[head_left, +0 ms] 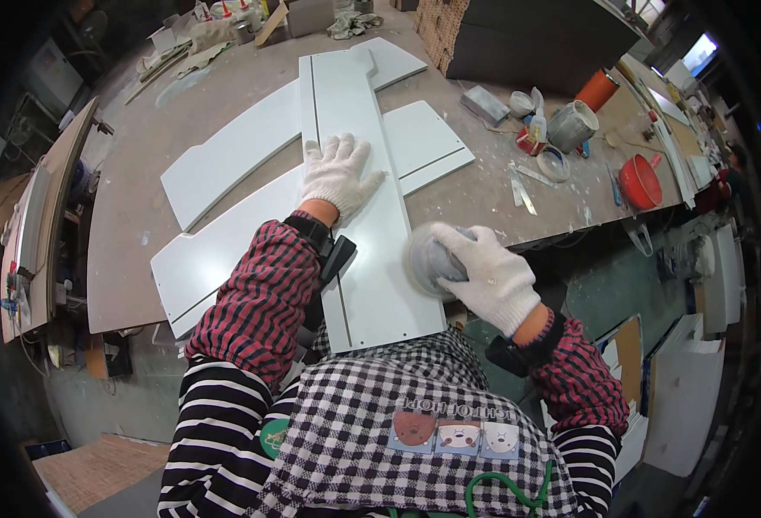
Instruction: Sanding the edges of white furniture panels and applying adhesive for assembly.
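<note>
A long white panel (pixel 368 250) with a groove along its left side lies lengthwise before me, its near end at my apron. My left hand (pixel 338 176), in a white knitted glove, rests flat on the panel with its fingers spread. My gloved right hand (pixel 490 277) is wrapped round a round grey disc-shaped thing (pixel 435 262) at the panel's right edge. That thing is blurred, and I cannot make out its exact kind. Beneath the long panel lie more white panels, one reaching out to the left (pixel 233 155) and a grooved one to the right (pixel 422 142).
On the brown worktable (pixel 130 216), to the right, stand a grey can (pixel 573 126), an orange cylinder (pixel 597 89) and a red pan (pixel 640 181). Flat scrapers (pixel 523 190) lie near them. A large dark box-like block (pixel 536 43) stands at the back. Boards (pixel 687 393) lean at the lower right.
</note>
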Demonstrator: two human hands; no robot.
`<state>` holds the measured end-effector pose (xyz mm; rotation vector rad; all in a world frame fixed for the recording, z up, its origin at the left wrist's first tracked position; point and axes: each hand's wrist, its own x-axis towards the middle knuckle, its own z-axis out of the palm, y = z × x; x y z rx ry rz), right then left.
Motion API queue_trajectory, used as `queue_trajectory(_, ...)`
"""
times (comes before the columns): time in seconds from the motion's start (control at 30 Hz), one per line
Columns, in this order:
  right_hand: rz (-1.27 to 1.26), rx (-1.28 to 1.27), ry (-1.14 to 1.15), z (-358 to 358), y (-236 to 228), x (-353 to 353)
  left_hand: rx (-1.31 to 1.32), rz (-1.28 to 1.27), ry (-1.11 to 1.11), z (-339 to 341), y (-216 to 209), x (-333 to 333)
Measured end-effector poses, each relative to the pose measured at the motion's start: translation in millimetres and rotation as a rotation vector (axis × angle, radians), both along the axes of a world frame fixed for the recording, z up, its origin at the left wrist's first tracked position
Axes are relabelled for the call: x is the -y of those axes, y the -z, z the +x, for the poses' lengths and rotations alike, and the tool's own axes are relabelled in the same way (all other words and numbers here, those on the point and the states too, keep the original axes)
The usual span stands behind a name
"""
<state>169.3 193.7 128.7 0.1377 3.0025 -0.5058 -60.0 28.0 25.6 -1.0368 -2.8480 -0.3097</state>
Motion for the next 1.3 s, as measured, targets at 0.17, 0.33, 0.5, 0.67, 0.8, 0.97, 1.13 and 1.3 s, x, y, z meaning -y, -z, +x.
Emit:
queue_trajectory(0.17, 0.014, 0.106, 0.043, 43, -7, -13, 0.013, -0.004, -0.002, 0, -4, 0)
queue_trajectory(0.33, 0.021, -0.136, 0.19, 80, 20, -44, -0.005, 0.014, 0.007, -2, -4, 0)
queue_trajectory(0.5, -0.339, -0.162, 0.194, 96, 44, -44, -0.044, 0.012, 0.01, 0, -5, 1)
queue_trajectory(0.67, -0.505, -0.026, 0.204, 92, 53, -35, 0.004, -0.023, 0.003, 1, -6, -1)
queue_trajectory(0.8, -0.516, -0.057, 0.142, 71, 54, -35, -0.007, -0.012, -0.002, 0, -2, -2)
queue_trajectory(0.97, -0.458, -0.04, 0.163, 71, 59, -40, 0.031, -0.022, -0.026, 1, -6, -1)
queue_trajectory(1.13, -0.443, -0.052, 0.175, 76, 59, -37, 0.038, -0.08, -0.032, 1, -11, -3)
queue_trajectory(1.3, -0.44, -0.082, 0.15, 67, 54, -32, -0.053, 0.02, -0.011, -2, 3, -3)
